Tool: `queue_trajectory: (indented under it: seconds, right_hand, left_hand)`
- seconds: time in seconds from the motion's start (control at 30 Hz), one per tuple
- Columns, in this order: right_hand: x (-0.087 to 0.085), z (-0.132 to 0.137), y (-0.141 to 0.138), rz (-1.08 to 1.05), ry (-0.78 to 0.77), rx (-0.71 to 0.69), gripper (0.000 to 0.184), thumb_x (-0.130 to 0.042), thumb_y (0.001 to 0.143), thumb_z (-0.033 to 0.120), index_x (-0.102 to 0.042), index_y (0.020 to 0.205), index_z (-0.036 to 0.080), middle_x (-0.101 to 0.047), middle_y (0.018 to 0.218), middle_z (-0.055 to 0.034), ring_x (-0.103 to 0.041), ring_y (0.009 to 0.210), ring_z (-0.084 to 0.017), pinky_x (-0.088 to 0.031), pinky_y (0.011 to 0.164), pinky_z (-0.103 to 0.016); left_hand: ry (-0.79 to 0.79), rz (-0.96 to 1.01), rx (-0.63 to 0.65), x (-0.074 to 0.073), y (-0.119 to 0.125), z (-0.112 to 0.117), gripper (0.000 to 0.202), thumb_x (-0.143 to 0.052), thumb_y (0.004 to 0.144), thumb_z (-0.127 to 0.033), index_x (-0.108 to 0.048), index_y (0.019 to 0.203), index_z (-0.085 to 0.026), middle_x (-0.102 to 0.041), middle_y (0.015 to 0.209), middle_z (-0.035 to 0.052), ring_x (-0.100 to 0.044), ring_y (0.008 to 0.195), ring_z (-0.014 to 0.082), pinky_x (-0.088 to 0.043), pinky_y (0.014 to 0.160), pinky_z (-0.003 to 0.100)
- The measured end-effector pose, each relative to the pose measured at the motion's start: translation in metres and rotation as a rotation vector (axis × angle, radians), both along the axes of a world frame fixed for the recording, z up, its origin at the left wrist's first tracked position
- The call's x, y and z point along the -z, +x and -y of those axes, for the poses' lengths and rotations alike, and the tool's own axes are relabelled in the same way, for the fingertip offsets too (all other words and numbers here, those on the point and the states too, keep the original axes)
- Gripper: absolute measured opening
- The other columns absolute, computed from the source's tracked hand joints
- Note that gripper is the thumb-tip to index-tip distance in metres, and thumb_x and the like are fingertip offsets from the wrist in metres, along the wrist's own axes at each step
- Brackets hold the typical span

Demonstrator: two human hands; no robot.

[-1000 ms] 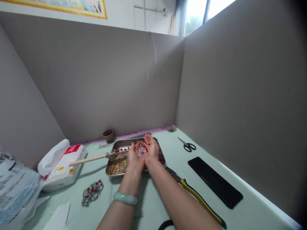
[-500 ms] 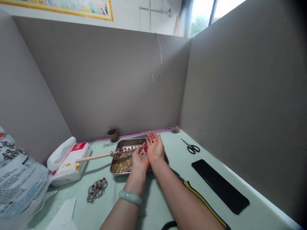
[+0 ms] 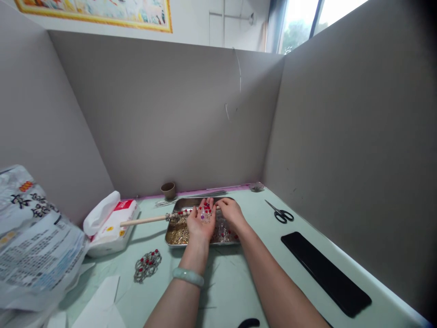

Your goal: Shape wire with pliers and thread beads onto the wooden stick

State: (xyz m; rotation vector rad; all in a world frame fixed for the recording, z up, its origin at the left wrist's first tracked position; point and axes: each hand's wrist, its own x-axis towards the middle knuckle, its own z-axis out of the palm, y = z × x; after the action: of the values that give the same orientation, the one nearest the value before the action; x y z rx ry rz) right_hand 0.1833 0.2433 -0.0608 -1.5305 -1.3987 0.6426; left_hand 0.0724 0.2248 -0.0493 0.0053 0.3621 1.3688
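My left hand (image 3: 200,224) lies palm up over the metal tray (image 3: 175,246), fingers stretched, with loose red, clear and purple beads (image 3: 205,212) in its palm. A jade-coloured bangle (image 3: 188,276) circles that wrist. Beside the left fingertips, my right hand (image 3: 231,212) is closed in a pinch; what it pinches is too small to make out. Behind the left hand a wooden stick (image 3: 145,221), with red beads and a metal piece on it, reaches across the tray's left rim. Gold beads (image 3: 179,235) fill the tray's left part, clear and red ones its right.
Left on the table are a beaded metal ornament (image 3: 147,265), a pack of tissues (image 3: 114,225) and a printed plastic bag (image 3: 37,246). A small brown cup (image 3: 168,190) stands behind the tray. Scissors (image 3: 280,213) and a black flat case (image 3: 324,272) lie right. Grey partitions (image 3: 170,114) enclose the table.
My right hand has turned from an open palm with beads on it to a pinch, slightly further right. The left palm still carries beads. The view has shifted a little left.
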Motion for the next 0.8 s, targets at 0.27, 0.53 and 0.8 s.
queue_trajectory:
  seconds: [0.27, 0.53, 0.8]
  right_hand:
    - [-0.030, 0.019, 0.006, 0.312, 0.099, -0.058, 0.023, -0.049, 0.081, 0.026, -0.072, 0.079, 0.023, -0.072, 0.081, -0.0016, -0.062, 0.075, -0.017, -0.040, 0.067, -0.024]
    - [-0.025, 0.018, -0.003, 0.323, 0.106, -0.191, 0.010, -0.058, 0.073, 0.020, -0.068, 0.074, 0.020, -0.071, 0.079, -0.0008, -0.060, 0.070, -0.014, -0.040, 0.065, -0.022]
    - [-0.018, 0.015, -0.001, 0.318, 0.133, -0.248, 0.012, -0.059, 0.073, 0.018, -0.065, 0.082, 0.021, -0.070, 0.084, 0.0000, -0.060, 0.076, -0.015, -0.040, 0.068, -0.023]
  left_hand:
    - [0.021, 0.042, -0.026, -0.005, -0.003, 0.003, 0.043, -0.028, 0.095, -0.031, -0.049, 0.121, -0.004, -0.059, 0.117, 0.0237, -0.060, 0.109, 0.0283, -0.057, 0.077, 0.039]
    - [0.029, 0.034, -0.024, -0.008, -0.003, 0.002, 0.043, -0.028, 0.094, -0.030, -0.050, 0.122, -0.006, -0.058, 0.118, 0.0236, -0.064, 0.102, 0.0259, -0.058, 0.066, 0.032]
    - [0.040, 0.019, -0.027, -0.009, -0.004, 0.002, 0.042, -0.030, 0.094, -0.031, -0.053, 0.121, -0.008, -0.060, 0.114, 0.0217, -0.065, 0.098, 0.0253, -0.057, 0.069, 0.033]
